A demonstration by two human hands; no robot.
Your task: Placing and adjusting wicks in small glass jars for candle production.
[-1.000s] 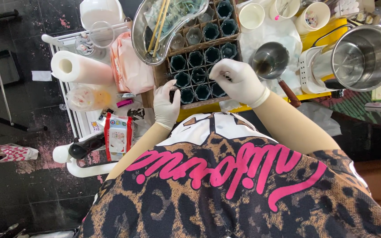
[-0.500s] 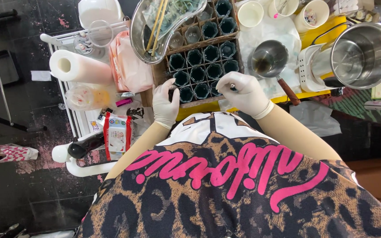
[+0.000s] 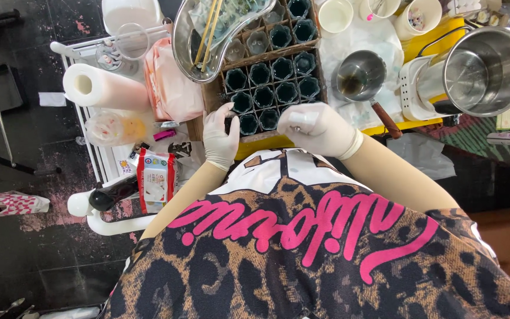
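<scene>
Two gloved hands work at the near edge of the desk [image 3: 411, 47]. Left hand [image 3: 221, 139] rests on the near left corner of the crate [image 3: 273, 82], fingers curled loosely against a dark cup [image 3: 248, 123]; whether the grip is closed on it cannot be told. Right hand [image 3: 317, 127] hovers just beside the crate's near right corner, fingers curled shut; nothing is visible inside. Steel bowl [image 3: 208, 35] with sticks sits on the crate's far left corner. Ladle [image 3: 361, 77] lies right of the crate; pot [image 3: 485, 68] stands toward the right edge.
</scene>
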